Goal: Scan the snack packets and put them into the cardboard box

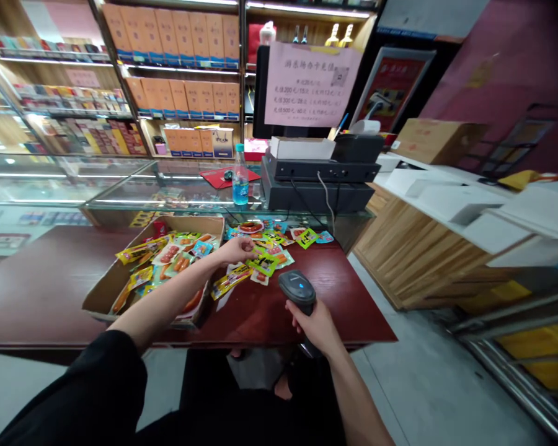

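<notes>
The left arm (167, 300) is stretched forward and slanted to the right. The left hand (237, 250) is held far out, its fingers (248, 245) bent. The right arm (359, 393) is slanted to the left. The right hand (318, 325) is held closer in, its fingers curled into a grip.

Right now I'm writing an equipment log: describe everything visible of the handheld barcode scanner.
The handheld barcode scanner is dark grey, apparently plastic, with a rounded head and a small lit blue indicator on top. The right hand grips its handle; the head is over the reddish-brown table, aimed forward. Its scanning window is hidden.
</notes>
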The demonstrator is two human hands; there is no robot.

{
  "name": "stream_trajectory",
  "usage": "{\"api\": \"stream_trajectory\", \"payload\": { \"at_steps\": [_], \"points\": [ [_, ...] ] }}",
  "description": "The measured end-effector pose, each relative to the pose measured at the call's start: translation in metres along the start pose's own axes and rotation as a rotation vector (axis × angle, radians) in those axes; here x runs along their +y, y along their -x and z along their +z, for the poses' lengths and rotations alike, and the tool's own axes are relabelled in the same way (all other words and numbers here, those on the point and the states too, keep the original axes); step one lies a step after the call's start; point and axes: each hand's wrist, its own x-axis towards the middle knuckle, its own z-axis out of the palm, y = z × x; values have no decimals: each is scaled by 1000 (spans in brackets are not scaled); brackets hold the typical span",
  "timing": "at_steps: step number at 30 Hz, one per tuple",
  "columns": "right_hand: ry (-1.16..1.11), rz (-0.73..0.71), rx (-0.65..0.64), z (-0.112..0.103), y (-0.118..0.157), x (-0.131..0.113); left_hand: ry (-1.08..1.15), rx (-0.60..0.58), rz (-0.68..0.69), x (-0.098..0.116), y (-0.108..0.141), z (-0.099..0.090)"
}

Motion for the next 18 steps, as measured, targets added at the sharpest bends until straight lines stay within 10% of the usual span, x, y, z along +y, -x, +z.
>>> {"api": "stream_trajectory", "payload": {
  "at_steps": [6, 18],
  "points": [
    [-2, -39, -115, 35, -11, -7, 280, 175, -108, 0, 32, -6],
    [44, -33, -85, 30, -14, -8, 349, 96, -128, -3, 27, -3]
  ]
}}
